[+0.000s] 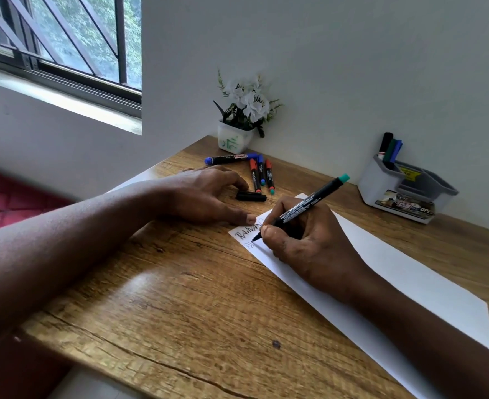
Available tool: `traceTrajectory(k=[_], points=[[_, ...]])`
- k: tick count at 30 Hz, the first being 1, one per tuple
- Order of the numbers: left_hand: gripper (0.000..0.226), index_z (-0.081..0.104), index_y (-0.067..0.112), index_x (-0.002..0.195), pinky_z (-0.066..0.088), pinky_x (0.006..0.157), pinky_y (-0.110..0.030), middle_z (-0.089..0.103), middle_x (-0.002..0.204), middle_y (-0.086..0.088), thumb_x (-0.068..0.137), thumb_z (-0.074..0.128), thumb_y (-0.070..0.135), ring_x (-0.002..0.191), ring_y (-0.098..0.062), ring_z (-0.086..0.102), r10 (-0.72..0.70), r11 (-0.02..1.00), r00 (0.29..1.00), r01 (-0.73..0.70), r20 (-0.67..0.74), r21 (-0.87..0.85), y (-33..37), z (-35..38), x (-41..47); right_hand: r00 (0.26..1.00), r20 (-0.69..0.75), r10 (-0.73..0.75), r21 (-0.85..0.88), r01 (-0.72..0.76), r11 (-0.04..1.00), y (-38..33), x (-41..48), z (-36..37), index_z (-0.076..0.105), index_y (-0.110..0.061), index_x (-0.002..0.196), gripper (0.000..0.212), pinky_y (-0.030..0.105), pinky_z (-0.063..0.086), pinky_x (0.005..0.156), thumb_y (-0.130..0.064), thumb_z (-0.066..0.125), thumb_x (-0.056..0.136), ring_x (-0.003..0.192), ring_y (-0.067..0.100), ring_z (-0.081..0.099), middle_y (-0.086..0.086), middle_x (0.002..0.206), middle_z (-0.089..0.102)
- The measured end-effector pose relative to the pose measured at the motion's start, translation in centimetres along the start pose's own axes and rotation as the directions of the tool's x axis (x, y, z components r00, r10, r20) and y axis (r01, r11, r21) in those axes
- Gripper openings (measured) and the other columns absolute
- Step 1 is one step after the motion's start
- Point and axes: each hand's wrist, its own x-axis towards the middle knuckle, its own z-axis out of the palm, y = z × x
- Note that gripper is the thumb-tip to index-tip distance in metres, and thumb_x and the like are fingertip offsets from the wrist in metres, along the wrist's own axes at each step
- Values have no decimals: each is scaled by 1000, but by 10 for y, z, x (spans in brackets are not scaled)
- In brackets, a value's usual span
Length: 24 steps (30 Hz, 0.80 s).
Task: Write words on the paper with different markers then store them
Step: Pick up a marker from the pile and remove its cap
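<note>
Marker [303, 206] in right hand [309, 243], tip down-left on paper [410, 283]; green end up-right

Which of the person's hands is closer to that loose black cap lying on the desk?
Left. The left hand rests just left of the black cap, almost touching it; the right hand grips a marker on the paper, nearer the camera.

Flower pot [234, 141] at desk [180, 298] corner; perhaps a red cushion [7, 203].

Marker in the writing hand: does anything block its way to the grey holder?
Nothing visible does. Between the marker in the right hand and the holder lie only paper and bare table.
</note>
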Motion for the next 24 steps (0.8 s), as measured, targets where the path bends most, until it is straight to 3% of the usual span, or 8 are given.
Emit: traceTrajectory(k=[4, 9, 14, 19, 24], points=[[96, 43, 46, 145, 43, 110, -47, 39, 158, 6, 59, 54, 88, 137, -18, 44, 0, 1000, 1000, 0, -4, 2, 1, 0, 0, 1000, -29, 11, -18, -11, 1000, -1, 0, 0, 64, -23, 76, 9, 18, 47, 62, -30, 68, 79, 62, 0, 61, -17, 61, 62], [97, 43, 47, 145, 42, 111, -48, 40, 157, 8, 58, 54, 90, 137, -16, 44, 6, 1000, 1000, -5, -13, 9, -2, 0, 1, 999, -53, 10, -37, -12, 999, -2, -1, 1, 65, -21, 76, 11, 31, 52, 60, -31, 66, 77, 63, 8, 62, -5, 64, 64], [98, 42, 47, 145, 41, 112, -48, 39, 158, 7, 58, 53, 91, 138, -17, 43, 1, 1000, 1000, -1, -5, 5, -3, 1, 2, 999, -46, 14, -61, -16, 998, -2, -1, 1, 66, -18, 78, 10, 17, 47, 61, -19, 73, 85, 65, 3, 63, -12, 64, 64], [98, 42, 47, 145, 41, 112, -48, 39, 158, 7, 58, 54, 91, 138, -17, 43, 1, 1000, 1000, -1, -9, 6, -3, 1, 3, 997, -79, 9, -84, -15, 996, -3, -2, 0, 66, -21, 77, 12, 23, 51, 61, -19, 73, 86, 66, 7, 64, -5, 66, 65], [99, 42, 46, 146, 41, 112, -48, 38, 158, 7, 59, 54, 90, 139, -17, 42, 8, 1000, 1000, -8, -3, 10, -2, 0, 2, 995, -96, 20, -85, -28, 996, -4, -3, 1, 67, -19, 77, 11, 19, 49, 60, -25, 72, 84, 66, 6, 64, -2, 67, 67]])
